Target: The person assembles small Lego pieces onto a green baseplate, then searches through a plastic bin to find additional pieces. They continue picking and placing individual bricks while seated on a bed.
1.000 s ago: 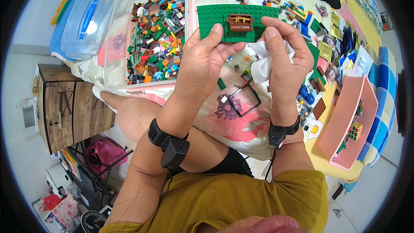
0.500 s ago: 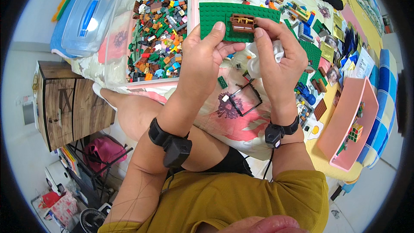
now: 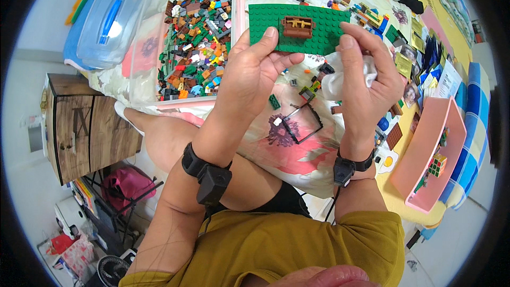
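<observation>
A green studded baseplate [image 3: 265, 16] is held up in front of me, gripped at its lower left by my left hand [image 3: 257, 61], thumb on top. On its studs sits a small brown toy chest [image 3: 297, 32], open, with gold-coloured pieces inside. My right hand [image 3: 372, 69] is at the plate's right edge, thumb and index fingertip close to the corner; whether they touch it I cannot tell. A crumpled white cloth or tissue [image 3: 340, 82] is tucked in that hand's palm under the other fingers.
A clear tray with a heap of mixed toy bricks [image 3: 196, 48] lies to the left, beside a lidded plastic box [image 3: 109, 26]. Below my hands are a black frame piece [image 3: 303, 123] and small bricks. At right stand a pink bin [image 3: 425, 154] and scattered cards and bricks.
My right hand has moved right, from the chest to the plate's right edge, carrying the white cloth along. The chest's gold contents show more plainly. My left hand stays on the plate.
</observation>
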The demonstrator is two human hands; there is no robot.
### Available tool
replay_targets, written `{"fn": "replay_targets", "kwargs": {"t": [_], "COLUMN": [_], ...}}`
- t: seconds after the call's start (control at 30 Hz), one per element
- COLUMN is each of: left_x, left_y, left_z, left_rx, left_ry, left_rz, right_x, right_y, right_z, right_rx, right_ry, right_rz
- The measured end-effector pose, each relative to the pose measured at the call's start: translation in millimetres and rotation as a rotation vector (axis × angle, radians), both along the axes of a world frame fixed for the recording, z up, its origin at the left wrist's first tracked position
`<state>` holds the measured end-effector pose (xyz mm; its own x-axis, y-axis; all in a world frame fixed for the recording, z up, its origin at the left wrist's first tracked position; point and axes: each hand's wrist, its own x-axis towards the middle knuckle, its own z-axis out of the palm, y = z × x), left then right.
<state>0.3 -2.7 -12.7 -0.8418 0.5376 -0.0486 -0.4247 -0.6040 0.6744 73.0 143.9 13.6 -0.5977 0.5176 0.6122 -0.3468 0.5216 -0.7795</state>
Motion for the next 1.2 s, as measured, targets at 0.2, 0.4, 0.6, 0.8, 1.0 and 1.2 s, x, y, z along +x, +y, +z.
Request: {"fn": "replay_targets", "kwargs": {"t": [0.2,0.4,0.6,0.8,1.0,1.2], "left_x": [4,7,7,6,5,9], "left_y": [6,6,3,1,0,6], "left_z": [6,13,15,11,7,10], "left_rx": [-0.019,-0.116,-0.289,-0.310,-0.184,-0.294], "left_ry": [0.091,0.165,0.283,0.254,0.091,0.250], "left_rz": [0.040,0.077,0.108,0.107,0.041,0.170], "right_x": [-4,-2,0,-3,4,10], "right_y": [-1,0,1,-2,4,14], "right_z": [-6,-2,0,-2,1,8], "right_rx": [0.034,0.009,-0.096,-0.109,-0.256,-0.568], "right_ry": [-0.075,-0.115,-0.246,-0.244,0.065,0.207], "right_rz": [0.091,0.067,0.105,0.092,0.149,0.582]}}
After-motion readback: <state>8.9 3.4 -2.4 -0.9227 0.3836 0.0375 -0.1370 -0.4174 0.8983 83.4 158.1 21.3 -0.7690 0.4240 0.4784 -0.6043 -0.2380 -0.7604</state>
